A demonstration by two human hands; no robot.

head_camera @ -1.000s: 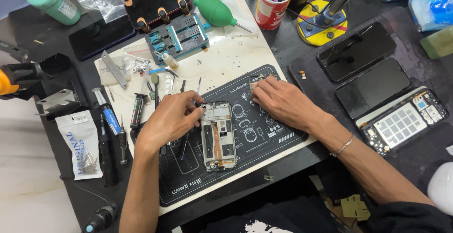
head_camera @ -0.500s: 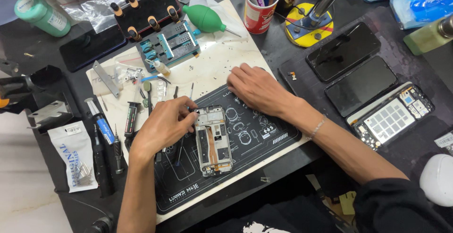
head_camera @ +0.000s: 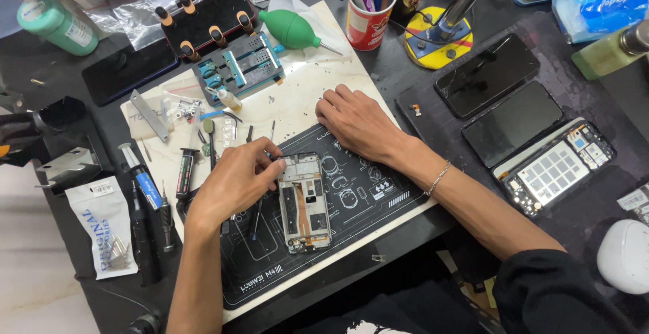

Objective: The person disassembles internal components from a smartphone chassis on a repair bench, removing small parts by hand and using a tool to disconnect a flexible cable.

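Item one: a dark workbench (head_camera: 419, 90), crowded to every edge. On it lay a cream-white work mat (head_camera: 297, 104), and overlapping its near half a black repair mat (head_camera: 365, 199) printed with pale outlines.

Item two: the person's two bare forearms, reaching in from the near edge. The right hand (head_camera: 358, 121) rested palm down across the seam of the two mats, fingers loosely spread and flat, holding nothing; a thin bracelet (head_camera: 437, 178) circled its wrist. The left hand (head_camera: 236, 178) sat curled at the phone's upper left corner, thumb and fingertips pinched together on a slim tool (head_camera: 260, 202) whose dark shaft ran down under the palm; whether the tip touched the phone could not be told.

Item three: the opened phone frame (head_camera: 305, 202), back off, lying lengthwise on the black mat, between the hands and just beside the left one.

Item four, right of the mats: two dark phone screens (head_camera: 500, 101) side by side, and a third phone stripped to its circuit board (head_camera: 558, 168).

Item five, far side: a black-and-teal clamping jig (head_camera: 230, 50), a green air-blower bulb (head_camera: 292, 28), a red cup of tools (head_camera: 368, 19), a green bottle (head_camera: 57, 24).

Item six, left: a blue-labelled syringe (head_camera: 142, 175), a small white packet (head_camera: 103, 229).
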